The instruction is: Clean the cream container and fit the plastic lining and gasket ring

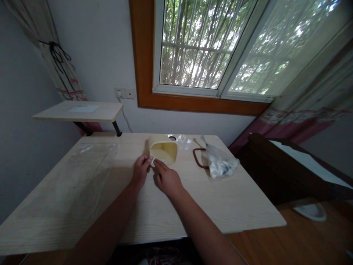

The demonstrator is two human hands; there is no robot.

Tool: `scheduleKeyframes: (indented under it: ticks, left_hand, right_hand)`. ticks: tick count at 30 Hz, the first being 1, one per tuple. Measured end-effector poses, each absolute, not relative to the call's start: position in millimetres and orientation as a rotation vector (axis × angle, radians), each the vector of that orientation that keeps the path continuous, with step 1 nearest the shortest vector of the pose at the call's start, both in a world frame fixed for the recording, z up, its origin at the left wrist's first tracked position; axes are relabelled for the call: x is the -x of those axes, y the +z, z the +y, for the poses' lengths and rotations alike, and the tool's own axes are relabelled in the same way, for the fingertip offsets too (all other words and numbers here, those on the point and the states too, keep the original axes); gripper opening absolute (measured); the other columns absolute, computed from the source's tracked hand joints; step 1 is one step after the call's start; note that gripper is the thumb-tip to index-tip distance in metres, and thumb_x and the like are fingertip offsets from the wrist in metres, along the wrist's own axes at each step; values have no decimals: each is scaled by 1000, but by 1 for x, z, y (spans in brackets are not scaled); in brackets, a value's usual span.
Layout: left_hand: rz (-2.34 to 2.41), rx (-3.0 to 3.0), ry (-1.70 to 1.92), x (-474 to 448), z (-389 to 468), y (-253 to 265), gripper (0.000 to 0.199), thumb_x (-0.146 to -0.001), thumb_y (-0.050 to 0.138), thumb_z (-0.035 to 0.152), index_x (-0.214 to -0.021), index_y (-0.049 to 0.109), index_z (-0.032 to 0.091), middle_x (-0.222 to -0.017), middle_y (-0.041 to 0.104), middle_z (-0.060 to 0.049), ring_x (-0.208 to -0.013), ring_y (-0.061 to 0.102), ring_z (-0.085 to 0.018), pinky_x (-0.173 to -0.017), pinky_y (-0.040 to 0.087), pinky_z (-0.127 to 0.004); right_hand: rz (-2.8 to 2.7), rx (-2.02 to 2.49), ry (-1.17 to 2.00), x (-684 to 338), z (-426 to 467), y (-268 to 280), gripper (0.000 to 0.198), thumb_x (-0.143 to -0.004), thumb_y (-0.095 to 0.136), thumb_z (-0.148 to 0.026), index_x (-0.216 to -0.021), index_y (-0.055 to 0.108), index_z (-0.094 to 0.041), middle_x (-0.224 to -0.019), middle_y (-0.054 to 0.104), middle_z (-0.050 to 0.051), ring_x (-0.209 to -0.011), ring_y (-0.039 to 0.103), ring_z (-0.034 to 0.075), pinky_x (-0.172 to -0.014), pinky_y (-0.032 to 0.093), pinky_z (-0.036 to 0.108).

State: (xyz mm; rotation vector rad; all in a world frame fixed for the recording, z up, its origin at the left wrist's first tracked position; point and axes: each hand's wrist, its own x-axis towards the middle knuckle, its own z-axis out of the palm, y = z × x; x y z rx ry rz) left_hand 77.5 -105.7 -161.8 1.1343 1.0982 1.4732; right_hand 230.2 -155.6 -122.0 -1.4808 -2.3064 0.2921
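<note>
Left hand [140, 171] fingers pinched 1 white piece [153, 162]; right hand [169, 180] grip couldn't be determined. Container [157, 139] beyond fingers risked sliding if pushed.

container [165, 148] sits on table [220, 206], window [204, 44] behind it. left of container: plastic sheet [91, 176]; behind-left: shelf [109, 110]. right: handle [195, 157], then bag [222, 162]. left hand [141, 170], right hand [169, 180] at its near edge.

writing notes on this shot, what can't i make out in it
All in the head view:
White piece: what it is, partly covered by the left hand and right hand
Cream container: lower left corner, behind the hands
Plastic bag: contents, blurred by crumpled plastic
Paper on shelf: writing, too small
Dark furniture: right end, cut off by the right edge
</note>
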Motion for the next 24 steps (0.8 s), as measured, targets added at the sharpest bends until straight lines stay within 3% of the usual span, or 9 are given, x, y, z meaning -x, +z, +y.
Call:
scheduleKeyframes:
  ticks: [9, 17, 24]
  left_hand:
    - [1105, -1143, 1471, -76, -106, -160, 39, -84, 69, 51, -70, 51, 19, -51, 44, 7, -45, 36, -7, -44, 27, -20]
    - [1095, -1120, 1477, -75, -107, -160, 39, -84, 69, 50, -69, 49, 19, -50, 44, 7, -45, 35, -7, -44, 26, -21]
    - [1090, -1134, 1465, -77, -108, -159, 39, -83, 69, 51, -68, 51, 19, -50, 45, 6, -44, 36, -8, -43, 26, -21]
  right_hand:
    - [-2441, 1602, 176, -223, -154, -114, 67, -93, 44, -27, -159, 30, -22, -164, 34, 7, -117, 66, 22, -95, 56, 35]
    - [-2538, 1666, 89, -220, -148, -103, 64, -94, 39, -23, -157, 33, -23, -163, 36, 10, -103, 72, 24, -85, 58, 36]
    - [-2518, 1725, 56, -216, -140, -102, 58, -98, 35, -25, -156, 34, -23, -162, 37, 12, -104, 72, 24, -85, 58, 36]
